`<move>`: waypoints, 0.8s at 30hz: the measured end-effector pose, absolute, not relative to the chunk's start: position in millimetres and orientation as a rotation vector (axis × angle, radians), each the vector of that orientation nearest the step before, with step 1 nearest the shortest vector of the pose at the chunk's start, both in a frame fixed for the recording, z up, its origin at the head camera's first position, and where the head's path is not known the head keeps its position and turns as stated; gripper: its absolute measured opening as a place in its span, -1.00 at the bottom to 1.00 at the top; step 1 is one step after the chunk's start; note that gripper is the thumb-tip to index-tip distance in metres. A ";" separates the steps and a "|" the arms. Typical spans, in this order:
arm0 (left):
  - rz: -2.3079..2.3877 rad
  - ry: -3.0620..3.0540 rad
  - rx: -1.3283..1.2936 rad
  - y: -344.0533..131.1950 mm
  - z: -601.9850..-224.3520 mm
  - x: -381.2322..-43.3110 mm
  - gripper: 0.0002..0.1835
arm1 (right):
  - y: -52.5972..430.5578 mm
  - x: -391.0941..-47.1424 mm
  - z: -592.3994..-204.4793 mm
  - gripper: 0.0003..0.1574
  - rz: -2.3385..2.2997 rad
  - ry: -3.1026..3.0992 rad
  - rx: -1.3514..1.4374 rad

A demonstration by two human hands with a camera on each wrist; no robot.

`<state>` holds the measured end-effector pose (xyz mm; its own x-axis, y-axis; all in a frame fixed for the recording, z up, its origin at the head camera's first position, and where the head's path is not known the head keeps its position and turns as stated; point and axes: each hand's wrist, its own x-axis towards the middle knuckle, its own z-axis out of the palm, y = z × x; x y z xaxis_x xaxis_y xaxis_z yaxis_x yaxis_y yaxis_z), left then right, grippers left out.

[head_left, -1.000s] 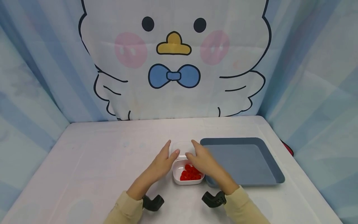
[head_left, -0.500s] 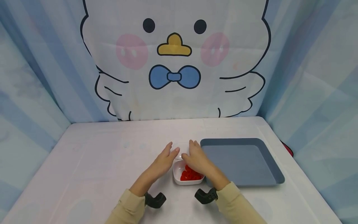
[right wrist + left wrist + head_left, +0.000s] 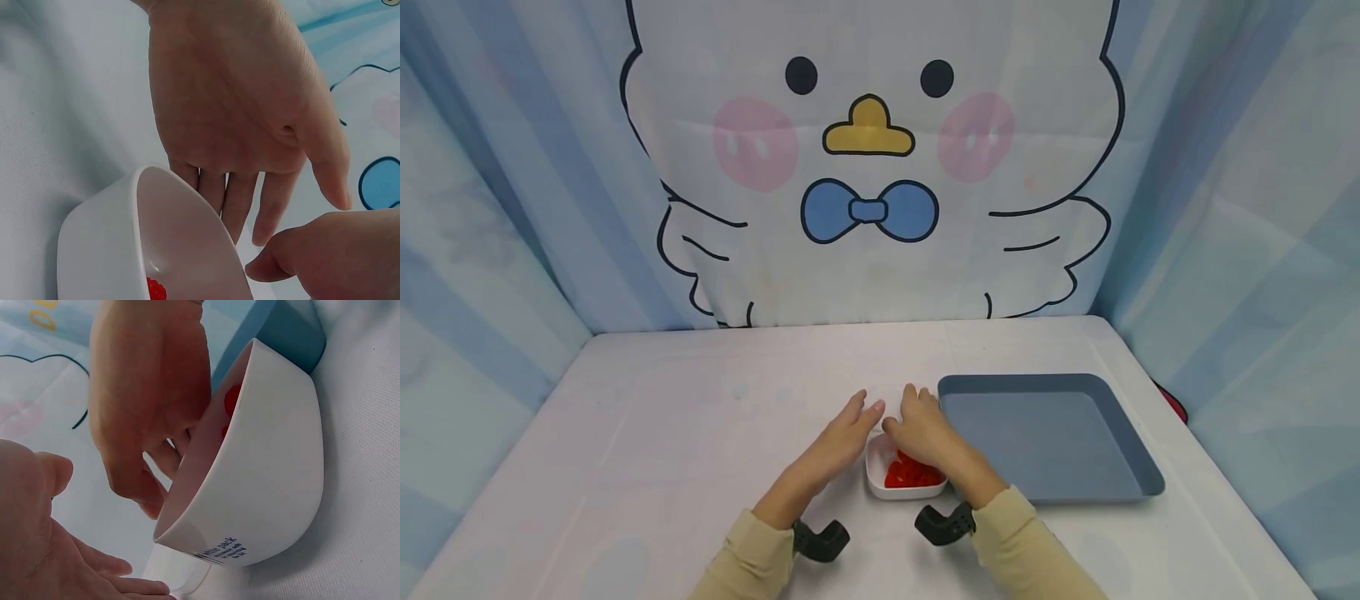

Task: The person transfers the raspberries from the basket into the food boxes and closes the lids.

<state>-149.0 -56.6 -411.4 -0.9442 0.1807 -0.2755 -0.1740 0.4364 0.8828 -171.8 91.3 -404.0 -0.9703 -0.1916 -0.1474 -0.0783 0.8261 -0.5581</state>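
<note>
A small white plastic container (image 3: 874, 471) with rounded corners stands in front of me. Several small red knobbly pieces (image 3: 912, 477) lie inside it. Behind it sits a clear plastic box or lid (image 3: 172, 575), largely hidden by my hands. My left hand (image 3: 841, 436) is at the left of the clear piece, its fingers straight, pointing away from me and holding nothing. Reaching over the container's right side, my right hand (image 3: 922, 432) has its fingers loosely bent down beside the clear piece. The white container's rim covers those fingertips in the left wrist view; contact cannot be made out.
A shallow blue-grey tray (image 3: 1045, 442) lies to the right, close against the white container. The table (image 3: 662, 467) has a pale cloth. A curtain with a cartoon bird (image 3: 868, 275) hangs behind it, with striped curtains on both sides.
My right hand has moved left, and its fingers have bent further down over the clear piece. My left hand has shifted only slightly. The white container and tray stay put.
</note>
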 end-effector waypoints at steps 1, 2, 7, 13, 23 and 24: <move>1.515 2.365 0.010 -56.6 -411.8 -148.9 -0.09 | 91.1 -172.2 -403.9 -0.18 -0.846 2.812 -0.207; 1.512 2.368 0.013 -56.6 -412.5 -149.0 -0.09 | 90.8 -172.7 -403.6 -0.19 -0.844 2.814 -0.203; 1.496 2.384 0.011 -56.9 -415.3 -149.8 -0.09 | 89.7 -174.2 -401.5 -0.24 -0.827 2.824 -0.178; 1.495 2.378 -0.008 -56.7 -414.0 -151.5 -0.10 | 88.0 -177.3 -399.3 -0.25 -0.826 2.831 -0.184; 1.520 2.430 -0.051 -57.8 -416.7 -155.7 -0.13 | 85.7 -182.1 -399.7 -0.31 -0.836 2.808 -0.172; 1.525 2.430 -0.050 -57.7 -416.5 -155.7 -0.13 | 85.5 -182.4 -400.0 -0.32 -0.823 2.811 -0.172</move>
<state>-155.7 -57.7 -416.5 -0.9626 0.1137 -0.2457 -0.1718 0.4451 0.8789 -182.4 85.5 -400.0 -0.9717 -0.1692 -0.1649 -0.0536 0.8375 -0.5438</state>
